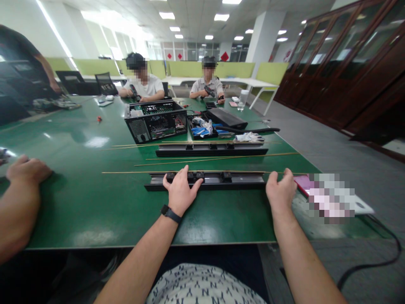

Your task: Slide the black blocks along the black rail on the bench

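Note:
A black rail (245,185) with a silvery channel and small black blocks (226,176) on it lies crosswise on the green table. Over its middle, my left hand (181,194) grips the rail beside the blocks, fingers and thumb apart. A thin brass-coloured rod (126,172) runs along the rail's far edge. At the rail's right end, my right hand (281,190) has its fingers curled around the rod; the exact contact is partly hidden. Behind lies a second, similar rail (211,152), with more thin rods (177,162) between the two.
An open black computer case (156,122) stands farther back, beside a tray of gloves (202,126). A pink-covered item (302,185) lies right of my right hand. Another person's hand (28,169) rests at left. Two people sit across the table (95,211).

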Action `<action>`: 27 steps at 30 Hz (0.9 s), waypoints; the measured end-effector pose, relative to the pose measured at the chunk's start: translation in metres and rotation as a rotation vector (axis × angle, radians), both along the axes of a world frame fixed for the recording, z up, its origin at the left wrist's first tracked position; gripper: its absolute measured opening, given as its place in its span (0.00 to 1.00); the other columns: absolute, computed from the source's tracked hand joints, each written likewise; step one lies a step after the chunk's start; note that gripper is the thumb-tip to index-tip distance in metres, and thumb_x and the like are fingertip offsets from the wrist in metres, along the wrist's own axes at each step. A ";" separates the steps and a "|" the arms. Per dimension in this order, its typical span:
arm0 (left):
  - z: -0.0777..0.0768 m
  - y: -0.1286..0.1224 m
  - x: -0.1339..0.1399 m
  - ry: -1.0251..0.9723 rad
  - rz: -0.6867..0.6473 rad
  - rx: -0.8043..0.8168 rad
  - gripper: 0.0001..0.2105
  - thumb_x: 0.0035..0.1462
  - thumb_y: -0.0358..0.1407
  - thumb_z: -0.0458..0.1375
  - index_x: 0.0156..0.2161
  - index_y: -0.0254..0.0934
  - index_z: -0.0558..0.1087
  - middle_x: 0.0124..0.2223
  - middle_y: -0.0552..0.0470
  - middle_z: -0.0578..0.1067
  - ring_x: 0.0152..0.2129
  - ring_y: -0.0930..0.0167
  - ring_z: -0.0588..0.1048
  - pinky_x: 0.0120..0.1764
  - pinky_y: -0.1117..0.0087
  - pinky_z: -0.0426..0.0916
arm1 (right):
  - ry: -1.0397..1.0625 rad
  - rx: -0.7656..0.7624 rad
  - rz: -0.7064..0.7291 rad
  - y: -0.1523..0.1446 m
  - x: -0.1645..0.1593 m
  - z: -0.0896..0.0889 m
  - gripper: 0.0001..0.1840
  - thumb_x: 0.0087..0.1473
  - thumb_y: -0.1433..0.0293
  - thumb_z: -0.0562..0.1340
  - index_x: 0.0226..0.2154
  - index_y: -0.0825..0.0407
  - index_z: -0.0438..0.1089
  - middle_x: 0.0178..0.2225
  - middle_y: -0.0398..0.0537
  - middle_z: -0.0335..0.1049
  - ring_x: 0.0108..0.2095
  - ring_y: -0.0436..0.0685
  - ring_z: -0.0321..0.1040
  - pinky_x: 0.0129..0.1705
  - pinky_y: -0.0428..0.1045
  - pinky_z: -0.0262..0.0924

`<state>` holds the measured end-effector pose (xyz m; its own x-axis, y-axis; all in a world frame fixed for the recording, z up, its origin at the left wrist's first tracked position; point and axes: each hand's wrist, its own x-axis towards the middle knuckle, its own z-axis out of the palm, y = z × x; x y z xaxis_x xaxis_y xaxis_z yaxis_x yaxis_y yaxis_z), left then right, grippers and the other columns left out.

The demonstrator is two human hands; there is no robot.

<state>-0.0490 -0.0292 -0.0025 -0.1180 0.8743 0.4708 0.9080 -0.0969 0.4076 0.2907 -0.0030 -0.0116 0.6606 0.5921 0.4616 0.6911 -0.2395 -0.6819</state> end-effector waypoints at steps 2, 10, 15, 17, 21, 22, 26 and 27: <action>-0.001 0.000 0.000 0.002 0.002 -0.006 0.32 0.65 0.53 0.57 0.68 0.39 0.65 0.62 0.35 0.76 0.60 0.52 0.73 0.68 0.37 0.43 | 0.000 -0.001 -0.007 0.000 0.001 -0.001 0.38 0.59 0.56 0.55 0.65 0.62 0.64 0.62 0.72 0.67 0.61 0.79 0.63 0.63 0.72 0.56; -0.002 0.001 0.000 -0.016 -0.015 0.023 0.31 0.65 0.53 0.58 0.67 0.39 0.66 0.62 0.35 0.76 0.60 0.52 0.74 0.68 0.36 0.42 | -0.007 0.011 -0.012 0.003 0.006 -0.004 0.37 0.59 0.56 0.55 0.63 0.62 0.65 0.61 0.72 0.68 0.61 0.78 0.63 0.63 0.71 0.56; -0.002 0.000 0.000 -0.018 -0.022 0.034 0.30 0.65 0.52 0.58 0.67 0.38 0.66 0.62 0.36 0.77 0.59 0.53 0.74 0.68 0.36 0.43 | -0.015 0.027 -0.015 0.003 0.004 -0.002 0.38 0.60 0.57 0.54 0.65 0.64 0.62 0.63 0.73 0.65 0.64 0.77 0.61 0.66 0.71 0.53; -0.001 0.000 0.000 -0.020 -0.022 0.036 0.30 0.65 0.52 0.59 0.67 0.38 0.66 0.62 0.36 0.77 0.59 0.53 0.74 0.68 0.35 0.43 | -0.014 0.025 -0.014 0.002 0.004 -0.002 0.38 0.60 0.57 0.54 0.66 0.64 0.61 0.64 0.74 0.64 0.65 0.78 0.60 0.66 0.72 0.53; -0.001 0.000 0.000 -0.019 -0.021 0.034 0.30 0.66 0.52 0.58 0.67 0.38 0.66 0.62 0.36 0.77 0.59 0.52 0.74 0.68 0.35 0.43 | 0.007 0.012 -0.024 0.003 0.007 -0.003 0.39 0.60 0.57 0.54 0.65 0.65 0.61 0.63 0.75 0.64 0.65 0.79 0.60 0.66 0.72 0.52; -0.001 0.000 0.000 -0.017 -0.020 0.035 0.30 0.66 0.52 0.58 0.67 0.38 0.66 0.62 0.36 0.77 0.59 0.52 0.74 0.68 0.35 0.43 | 0.012 0.014 -0.029 0.003 0.008 -0.003 0.39 0.60 0.57 0.54 0.65 0.64 0.61 0.63 0.74 0.65 0.65 0.79 0.60 0.66 0.72 0.52; -0.003 0.000 -0.001 -0.008 -0.016 0.039 0.31 0.65 0.52 0.58 0.67 0.38 0.66 0.61 0.36 0.77 0.59 0.52 0.74 0.68 0.35 0.43 | 0.044 0.007 -0.039 0.004 0.011 -0.003 0.38 0.60 0.56 0.53 0.65 0.63 0.62 0.63 0.72 0.66 0.64 0.78 0.61 0.66 0.71 0.53; -0.003 0.001 -0.001 -0.006 -0.014 0.039 0.31 0.65 0.52 0.59 0.67 0.38 0.66 0.61 0.36 0.77 0.59 0.52 0.74 0.68 0.35 0.43 | 0.057 0.004 -0.036 0.004 0.012 -0.003 0.38 0.60 0.55 0.53 0.65 0.62 0.63 0.62 0.71 0.67 0.64 0.77 0.62 0.66 0.71 0.54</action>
<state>-0.0501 -0.0287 -0.0058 -0.1089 0.8570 0.5037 0.9040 -0.1253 0.4087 0.3023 0.0006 -0.0143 0.7068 0.5656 0.4249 0.6421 -0.2609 -0.7208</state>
